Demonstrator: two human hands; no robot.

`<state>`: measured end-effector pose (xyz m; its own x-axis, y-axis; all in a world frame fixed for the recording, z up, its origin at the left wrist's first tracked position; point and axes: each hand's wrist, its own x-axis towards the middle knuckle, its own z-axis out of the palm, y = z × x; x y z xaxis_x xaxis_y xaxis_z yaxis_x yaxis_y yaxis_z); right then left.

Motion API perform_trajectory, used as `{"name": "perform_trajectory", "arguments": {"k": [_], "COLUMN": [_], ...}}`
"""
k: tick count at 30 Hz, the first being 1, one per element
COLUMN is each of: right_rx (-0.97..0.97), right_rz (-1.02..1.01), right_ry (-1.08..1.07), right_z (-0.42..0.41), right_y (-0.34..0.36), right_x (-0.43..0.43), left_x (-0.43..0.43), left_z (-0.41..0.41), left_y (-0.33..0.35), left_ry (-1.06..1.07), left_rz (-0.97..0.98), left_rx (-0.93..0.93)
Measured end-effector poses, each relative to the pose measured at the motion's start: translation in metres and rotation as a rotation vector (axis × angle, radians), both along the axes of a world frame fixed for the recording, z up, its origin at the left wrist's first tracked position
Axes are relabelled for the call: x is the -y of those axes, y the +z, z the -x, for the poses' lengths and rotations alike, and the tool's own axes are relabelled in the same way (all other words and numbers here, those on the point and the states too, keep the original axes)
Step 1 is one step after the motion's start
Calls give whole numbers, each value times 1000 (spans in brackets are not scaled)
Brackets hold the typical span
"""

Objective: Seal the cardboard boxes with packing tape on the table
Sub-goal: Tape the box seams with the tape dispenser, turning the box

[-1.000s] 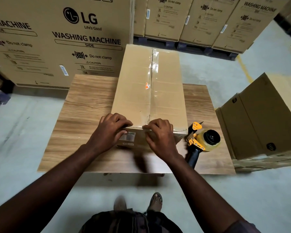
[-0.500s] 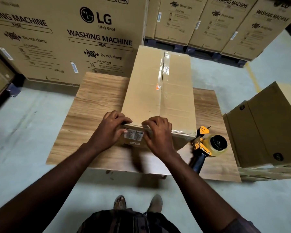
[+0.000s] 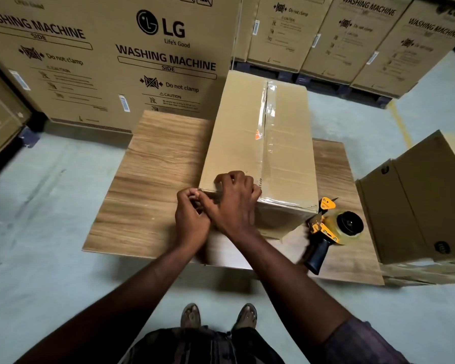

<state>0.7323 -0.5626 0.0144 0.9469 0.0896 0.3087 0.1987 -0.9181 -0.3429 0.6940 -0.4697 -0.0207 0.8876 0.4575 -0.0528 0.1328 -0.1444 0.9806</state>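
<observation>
The box (image 3: 247, 143) lies lengthwise down the middle of the table (image 3: 153, 158), its far end reaching past the table's far edge and its near end set back from the near edge. That leaves room to work on the near face. Clear tape (image 3: 267, 122) runs along the top seam and folds down over the near end, so the long seam looks sealed.

Both hands meet at the box's near-left top corner. The right hand (image 3: 234, 203) clamps over the top edge with bent fingers, likely steadying the cardboard. The left hand (image 3: 191, 219) pinches thumb to fingertips at the corner, seemingly on a loose tape end. What is between them is too small to tell.

The tape dispenser (image 3: 331, 229) rests by the table's near-right corner, touching the box, within easy reach. More boxes (image 3: 418, 206) stand past the right edge.
</observation>
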Motion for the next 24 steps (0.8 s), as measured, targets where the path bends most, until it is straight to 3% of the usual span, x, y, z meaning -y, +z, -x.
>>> {"name": "perform_trajectory", "arguments": {"k": [3,9,12,15,19,22,24], "right_rx": [-12,0,7,14,3,5,57], "right_rz": [-24,41,27,12,52,6,-21], "right_ry": [-68,16,8,-53,-36,57,150], "right_z": [0,6,10,7,4,8,13], "right_y": [-3,-11,-11,-10,-11,-14,-12], "right_x": [-9,5,3,-8,-5,14,19], "left_x": [-1,-15,-24,-24,-16,-16,-19], "left_z": [10,24,18,11,6,10,11], "left_y": [-7,-20,-21,-21,-21,-12,-5], "left_ry": [-98,-256,-96,-236,-374,-337,-224], "left_rz": [11,52,-107,-158,-193,-196,-336], "left_rx": [42,-11,-37,-37,-173,-287,-173]}}
